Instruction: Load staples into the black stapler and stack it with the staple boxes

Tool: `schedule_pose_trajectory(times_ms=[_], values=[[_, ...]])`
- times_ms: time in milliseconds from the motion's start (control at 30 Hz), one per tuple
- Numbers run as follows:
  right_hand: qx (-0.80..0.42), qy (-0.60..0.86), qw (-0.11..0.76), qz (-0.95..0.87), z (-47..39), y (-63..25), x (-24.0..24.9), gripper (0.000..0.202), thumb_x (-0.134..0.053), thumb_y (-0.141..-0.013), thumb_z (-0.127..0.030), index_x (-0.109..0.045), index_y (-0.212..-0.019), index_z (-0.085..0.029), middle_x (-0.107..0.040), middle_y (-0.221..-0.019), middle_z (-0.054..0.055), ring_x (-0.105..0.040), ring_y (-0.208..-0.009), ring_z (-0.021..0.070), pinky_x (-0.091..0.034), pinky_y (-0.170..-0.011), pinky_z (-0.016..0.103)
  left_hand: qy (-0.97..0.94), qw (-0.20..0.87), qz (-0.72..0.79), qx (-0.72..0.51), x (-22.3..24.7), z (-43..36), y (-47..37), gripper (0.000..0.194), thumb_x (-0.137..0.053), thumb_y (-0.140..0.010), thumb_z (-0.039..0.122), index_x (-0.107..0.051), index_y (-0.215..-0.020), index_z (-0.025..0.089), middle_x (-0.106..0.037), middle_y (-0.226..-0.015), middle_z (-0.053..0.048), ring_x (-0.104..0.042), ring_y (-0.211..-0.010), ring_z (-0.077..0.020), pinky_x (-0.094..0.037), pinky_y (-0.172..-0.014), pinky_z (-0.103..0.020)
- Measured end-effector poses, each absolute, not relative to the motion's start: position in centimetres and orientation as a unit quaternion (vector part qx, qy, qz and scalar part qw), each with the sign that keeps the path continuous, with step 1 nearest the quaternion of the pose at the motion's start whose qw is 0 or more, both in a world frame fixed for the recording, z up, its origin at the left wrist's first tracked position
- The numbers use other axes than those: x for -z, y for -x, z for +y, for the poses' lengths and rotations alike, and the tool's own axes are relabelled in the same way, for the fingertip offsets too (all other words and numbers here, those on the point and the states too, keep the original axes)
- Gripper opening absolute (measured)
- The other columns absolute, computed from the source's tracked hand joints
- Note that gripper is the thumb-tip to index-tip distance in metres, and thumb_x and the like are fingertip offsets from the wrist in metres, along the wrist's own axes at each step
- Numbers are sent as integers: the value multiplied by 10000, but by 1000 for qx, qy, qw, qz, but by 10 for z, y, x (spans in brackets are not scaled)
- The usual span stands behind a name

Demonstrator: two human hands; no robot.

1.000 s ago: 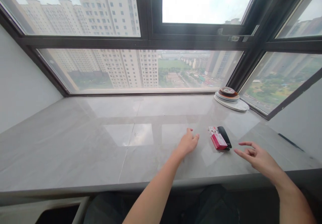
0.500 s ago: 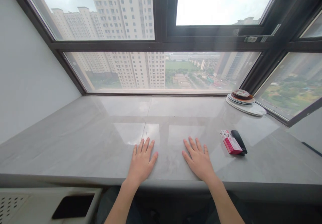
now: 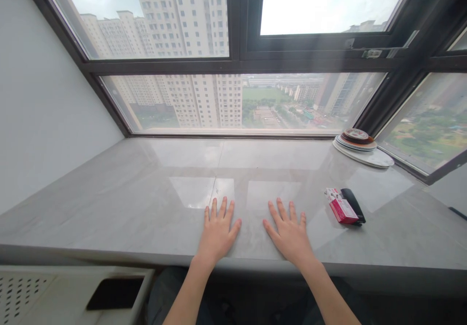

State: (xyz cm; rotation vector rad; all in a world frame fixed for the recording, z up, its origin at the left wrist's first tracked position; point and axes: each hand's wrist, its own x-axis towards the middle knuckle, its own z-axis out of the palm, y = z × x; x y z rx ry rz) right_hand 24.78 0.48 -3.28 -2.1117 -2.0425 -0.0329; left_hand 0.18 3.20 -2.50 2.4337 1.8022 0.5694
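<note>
My left hand [image 3: 218, 232] lies palm down near the front of the grey marble-look sill [image 3: 109, 198], fingers spread, nothing in it. My right hand [image 3: 290, 232] rests the same way a short gap to the right, also with its fingers apart. To the right of it lies a small red and white box [image 3: 342, 208]. Touching the box's far side is a black object, perhaps a stapler [image 3: 353, 206].
A stack of small plates or discs [image 3: 355, 140] sits on a white oval board [image 3: 381, 158] in the far right corner. Dark-framed windows [image 3: 237, 66] edge the sill. Below its front left stands a white perforated unit [image 3: 47, 296] with a dark recess.
My left hand has slid slightly right, so my hands are a little closer together. The whole view has shifted slightly. The box and the black object stay in place on the sill.
</note>
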Motion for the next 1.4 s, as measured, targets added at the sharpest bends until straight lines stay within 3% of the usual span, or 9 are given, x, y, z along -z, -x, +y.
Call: schedule_pose_trajectory(times_ms=[600, 1400], values=[[5, 719, 79, -690, 5, -251, 33, 672, -262, -1021, -624, -231, -1636, -356, -119, -1721, 2, -8, -1566, 394, -34, -1189, 697, -789, -11, 596, -146, 21, 30, 0, 593, -387, -1024, 539, -366, -1581, 336, -260, -1687, -6, -146, -1571, -350, -162, -1253, -598], [14, 722, 78, -687, 6, -249, 34, 675, -270, -1018, -633, -240, -1634, -358, -125, -1720, 6, -16, -1568, 390, -39, -1192, 696, -789, -12, 595, -152, 22, 30, 1, 595, -381, -1024, 548, -371, -1579, 333, -263, -1686, -10, -148, -1573, -344, -169, -1254, -594]])
